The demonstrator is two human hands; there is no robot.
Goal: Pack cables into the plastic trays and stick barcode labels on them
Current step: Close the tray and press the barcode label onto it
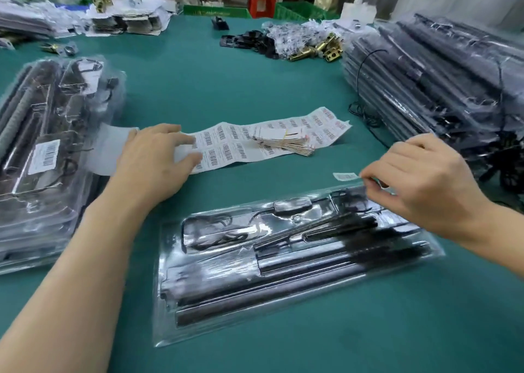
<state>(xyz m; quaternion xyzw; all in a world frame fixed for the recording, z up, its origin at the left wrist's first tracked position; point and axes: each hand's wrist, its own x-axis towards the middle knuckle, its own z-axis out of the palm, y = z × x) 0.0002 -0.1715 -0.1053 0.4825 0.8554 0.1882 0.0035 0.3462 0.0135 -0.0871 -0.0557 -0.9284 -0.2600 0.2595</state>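
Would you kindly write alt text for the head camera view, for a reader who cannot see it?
A person's right hand pinches a small barcode label above a clear plastic tray of black cables on a green table, while the left hand presses down a label sheet. Stacks of packed trays sit at both sides.

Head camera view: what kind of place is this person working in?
Probably a packing bench in a small factory or warehouse. A strip of barcode labels lies on the green table, filled plastic trays sit stacked at both sides, and loose brass hardware is piled farther back.
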